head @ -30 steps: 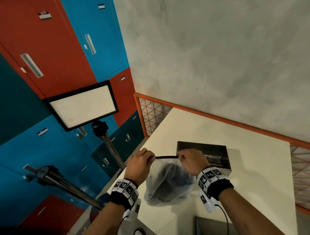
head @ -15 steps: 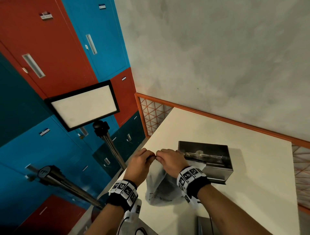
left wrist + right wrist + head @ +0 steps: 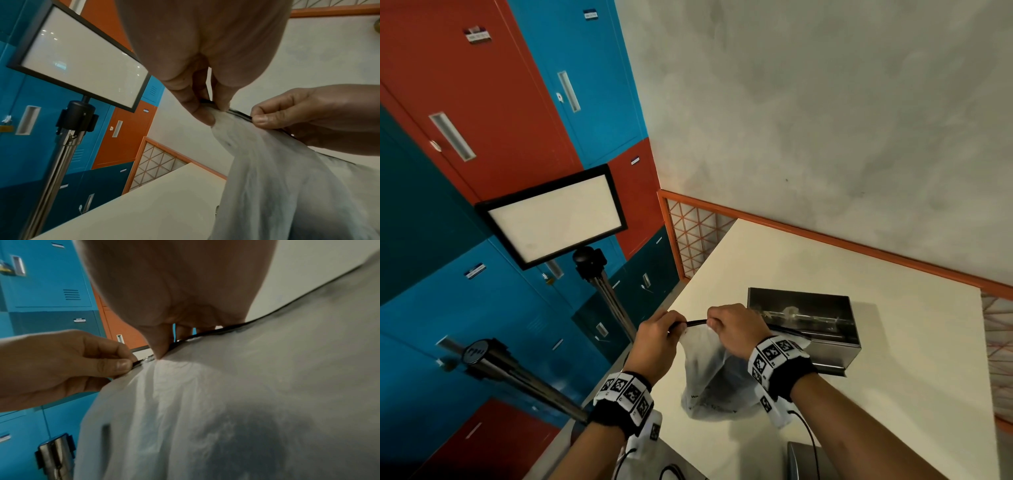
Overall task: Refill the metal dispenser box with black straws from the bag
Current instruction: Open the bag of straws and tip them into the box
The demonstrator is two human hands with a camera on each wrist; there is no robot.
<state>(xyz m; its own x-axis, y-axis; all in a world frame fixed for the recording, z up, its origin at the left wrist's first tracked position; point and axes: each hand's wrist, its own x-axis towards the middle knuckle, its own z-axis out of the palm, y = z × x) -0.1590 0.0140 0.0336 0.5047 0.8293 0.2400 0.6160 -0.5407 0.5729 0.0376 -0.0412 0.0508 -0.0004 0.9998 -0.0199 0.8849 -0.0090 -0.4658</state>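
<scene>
A translucent plastic bag with a dark mass of black straws inside stands on the white table. A black seal strip runs along its top. My left hand pinches that strip at its left end. My right hand pinches it a short way to the right. The left wrist view shows both pinches close together, left hand and right hand, above the bag. The metal dispenser box sits just behind my right hand, its open top showing a bar inside.
A light panel on a metal stand rises left of the table, with a second pole nearer me. Red and blue lockers fill the left. An orange-framed rail borders the table's far edge. A grey object lies at the near edge.
My right hand slid left along the bag's top strip until it met the left hand, then drew a little way right again. The bag's mouth went from stretched wide to gathered.
</scene>
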